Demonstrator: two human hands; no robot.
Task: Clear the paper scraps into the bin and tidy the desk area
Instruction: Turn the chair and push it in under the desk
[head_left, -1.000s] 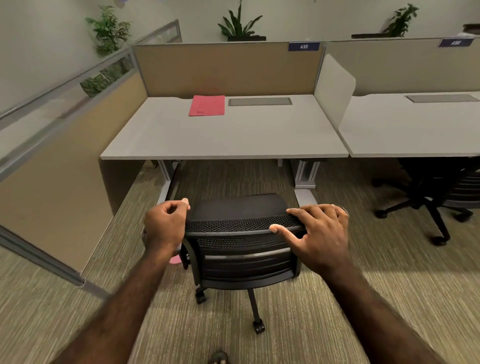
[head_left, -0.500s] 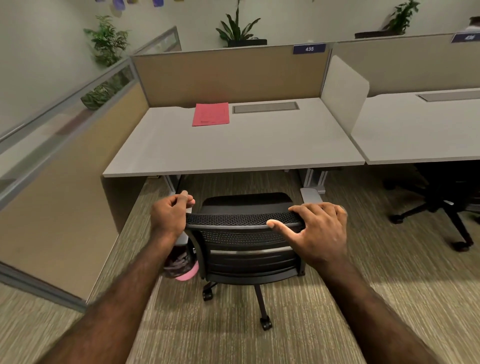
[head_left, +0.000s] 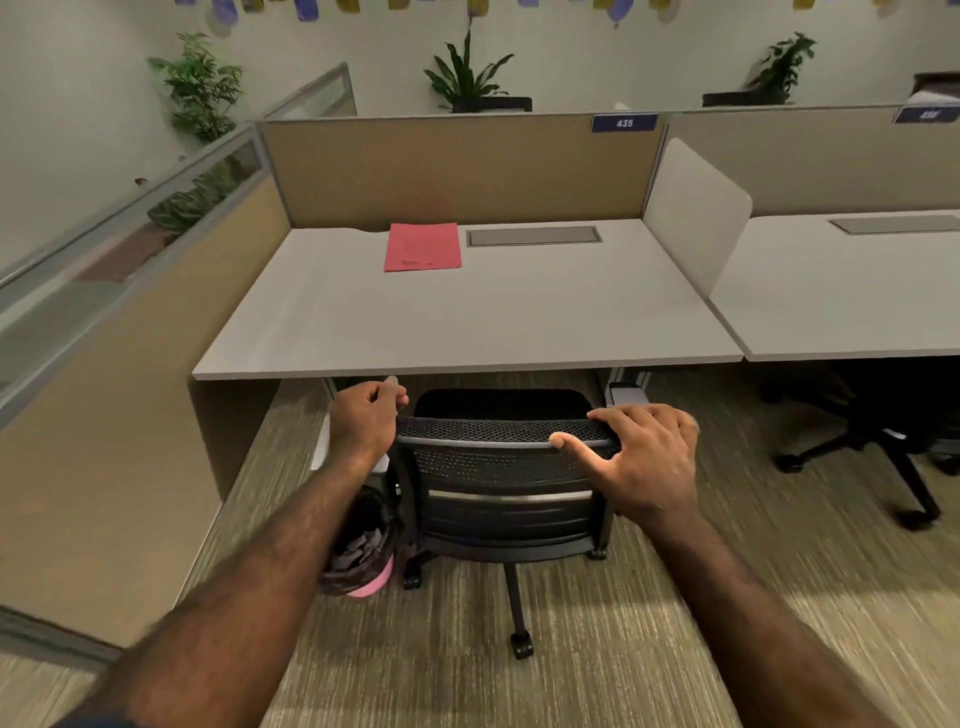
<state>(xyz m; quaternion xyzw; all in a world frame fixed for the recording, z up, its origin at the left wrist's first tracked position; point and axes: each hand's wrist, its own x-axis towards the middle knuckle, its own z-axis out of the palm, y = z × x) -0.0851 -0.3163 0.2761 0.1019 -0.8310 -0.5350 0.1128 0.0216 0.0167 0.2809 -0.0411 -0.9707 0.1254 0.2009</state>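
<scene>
Both hands are on the black mesh chair (head_left: 501, 467), which sits right at the front edge of the grey desk (head_left: 467, 322), its seat just starting to go under the desktop. The chair faces the desk, backrest toward the camera, and the top rail of the backrest runs left to right, parallel to the desk edge.

The left hand (head_left: 363, 421) is curled closed around the left end of that rail, knuckles up, with something small and pale poking out between thumb and finger, can't tell what it is. The right hand (head_left: 644, 457) is clamped over the right end: fingers draped over the top and forward side, thumb pressed on the near face of the mesh. So the rail spans between the two hands, fingers wrapped over each end.

The bin (head_left: 361, 551) is on the carpet just left of the chair base, mostly hidden behind the left forearm. It looks like a dark liner with scraps inside and a pink rim or base showing at the bottom.

On the desk, a red folder (head_left: 422, 247) lies flat near the back, just left of the grey cable hatch (head_left: 534, 236), long side pointing toward the tan partition (head_left: 457, 171).
</scene>
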